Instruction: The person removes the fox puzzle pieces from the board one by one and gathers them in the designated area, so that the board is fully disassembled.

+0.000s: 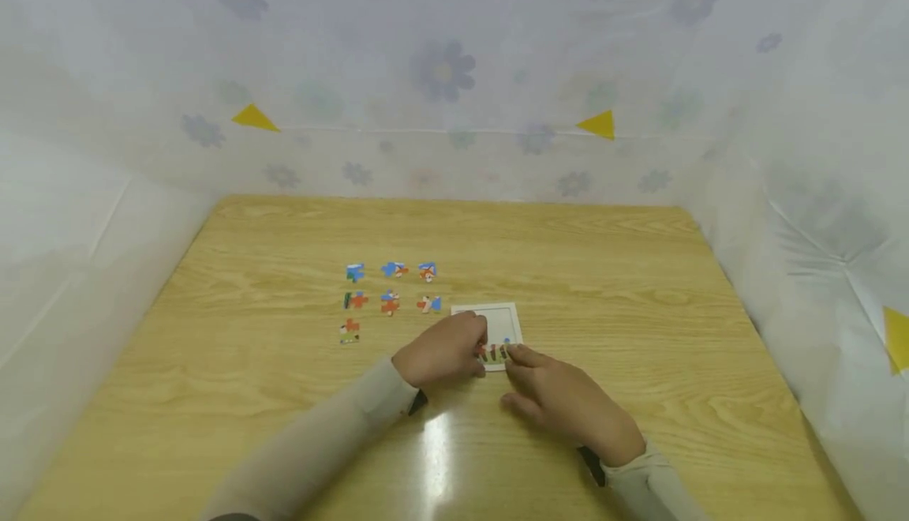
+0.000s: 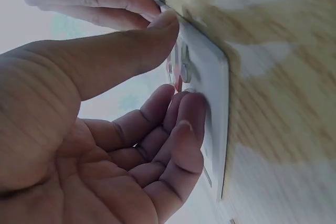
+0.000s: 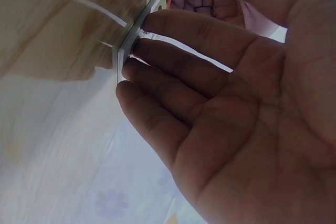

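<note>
A white puzzle frame (image 1: pixel 497 320) lies flat on the wooden table (image 1: pixel 639 284), with a few coloured pieces (image 1: pixel 495 353) set in its near edge. My left hand (image 1: pixel 477 351) rests on the frame's near left corner. In the left wrist view its thumb (image 2: pixel 157 30) presses down by the pieces (image 2: pixel 181 69), and its loosely bent fingertips (image 2: pixel 184 108) touch the frame (image 2: pixel 218 77). My right hand (image 1: pixel 517 357) meets it from the right. Its straight fingers (image 3: pixel 157 24) lie against the frame's edge (image 3: pixel 137 27), thumb on top.
Several loose puzzle pieces (image 1: pixel 389 300) lie in rows left of the frame. Pale flowered sheeting (image 1: pixel 440 71) walls the table at the back and on both sides, with yellow triangles (image 1: pixel 254 118) stuck on it.
</note>
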A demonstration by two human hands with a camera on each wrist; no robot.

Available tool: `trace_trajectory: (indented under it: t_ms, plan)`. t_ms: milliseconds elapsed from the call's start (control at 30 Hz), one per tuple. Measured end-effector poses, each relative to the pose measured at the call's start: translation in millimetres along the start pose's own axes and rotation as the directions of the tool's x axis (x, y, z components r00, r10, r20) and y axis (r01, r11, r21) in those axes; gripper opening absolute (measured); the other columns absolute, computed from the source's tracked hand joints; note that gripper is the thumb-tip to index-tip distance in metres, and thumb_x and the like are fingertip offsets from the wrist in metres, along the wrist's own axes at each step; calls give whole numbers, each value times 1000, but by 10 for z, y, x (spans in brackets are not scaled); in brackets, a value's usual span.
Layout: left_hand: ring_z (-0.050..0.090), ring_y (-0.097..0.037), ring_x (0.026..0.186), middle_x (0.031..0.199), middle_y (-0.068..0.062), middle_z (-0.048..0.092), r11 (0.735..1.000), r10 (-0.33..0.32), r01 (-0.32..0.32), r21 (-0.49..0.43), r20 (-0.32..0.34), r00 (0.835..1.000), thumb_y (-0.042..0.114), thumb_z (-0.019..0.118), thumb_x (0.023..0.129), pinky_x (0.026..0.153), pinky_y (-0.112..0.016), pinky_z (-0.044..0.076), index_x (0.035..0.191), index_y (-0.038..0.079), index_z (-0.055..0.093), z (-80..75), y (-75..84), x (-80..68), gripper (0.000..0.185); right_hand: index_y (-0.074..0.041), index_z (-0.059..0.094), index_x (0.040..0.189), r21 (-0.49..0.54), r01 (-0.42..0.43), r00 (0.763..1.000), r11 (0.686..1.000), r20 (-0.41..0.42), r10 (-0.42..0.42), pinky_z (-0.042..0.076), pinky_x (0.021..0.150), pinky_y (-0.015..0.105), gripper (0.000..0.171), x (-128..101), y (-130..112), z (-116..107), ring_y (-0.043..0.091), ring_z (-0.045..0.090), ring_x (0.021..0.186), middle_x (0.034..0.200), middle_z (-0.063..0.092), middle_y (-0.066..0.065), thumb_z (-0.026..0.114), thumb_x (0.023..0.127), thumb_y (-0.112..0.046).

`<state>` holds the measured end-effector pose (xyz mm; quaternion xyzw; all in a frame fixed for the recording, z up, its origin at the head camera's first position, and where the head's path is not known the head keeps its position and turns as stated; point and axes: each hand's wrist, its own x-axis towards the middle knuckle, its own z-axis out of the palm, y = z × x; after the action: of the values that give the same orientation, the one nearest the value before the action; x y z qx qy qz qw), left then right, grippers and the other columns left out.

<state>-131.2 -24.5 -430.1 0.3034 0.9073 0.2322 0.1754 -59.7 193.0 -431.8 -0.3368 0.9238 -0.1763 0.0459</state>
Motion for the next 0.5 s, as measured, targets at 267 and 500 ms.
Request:
trace_trajectory:
  t_ms: [267,500]
  plan:
    - [55,-10,74,81,2,61,991,43,-53,-120,-86,995,2,74,90,68,-25,49,91,6,65,38,-89,52,9,3,69,125,-6,5,1000,1000,-5,-5,51,101,51,43,1,-22,0,38,58,131,145,57,22,70,100,-32]
    - [54,-8,73,80,4,63,978,85,-100,-185,-91,992,4,73,93,66,-24,48,85,9,69,8,-127,18,10,6,66,131,2,-11,1000,1000,4,11,50,102,51,49,-3,-46,-16,38,57,131,145,56,23,69,101,-32]
